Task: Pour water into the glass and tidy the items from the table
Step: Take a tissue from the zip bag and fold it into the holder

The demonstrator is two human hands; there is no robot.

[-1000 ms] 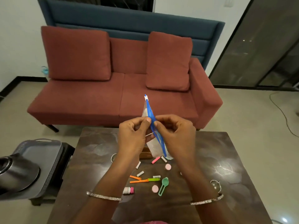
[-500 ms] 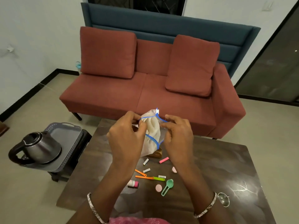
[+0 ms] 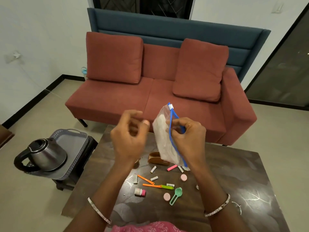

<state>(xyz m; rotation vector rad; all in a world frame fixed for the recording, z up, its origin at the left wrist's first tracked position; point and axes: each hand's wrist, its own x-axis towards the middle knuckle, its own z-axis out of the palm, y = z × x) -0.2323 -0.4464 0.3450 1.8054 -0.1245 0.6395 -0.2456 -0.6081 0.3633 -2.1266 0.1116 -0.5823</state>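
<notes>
Currently, your right hand is raised above the table, with fingers and thumb pinched on the blue zip strip of a clear zip bag. The bag hangs tilted, white slider at its upper end, something pale inside.

Your left hand is just beside the bag and apart from it, fingers loosely curled on nothing, slightly blurred.

Scattered loose on the table beneath your hands:
- one green plastic spoon
- two pink discs
- two orange clips, one joined to a green piece
- one pink stick
- several small white cylinders
- one small pink-and-white bottle
- one brown holder, near the bag's lower end

Left of the table, one steel kettle with a black handle stands on a grey perforated tray atop a dark stool.

Behind the table is one red sofa with two loose cushions.
</notes>
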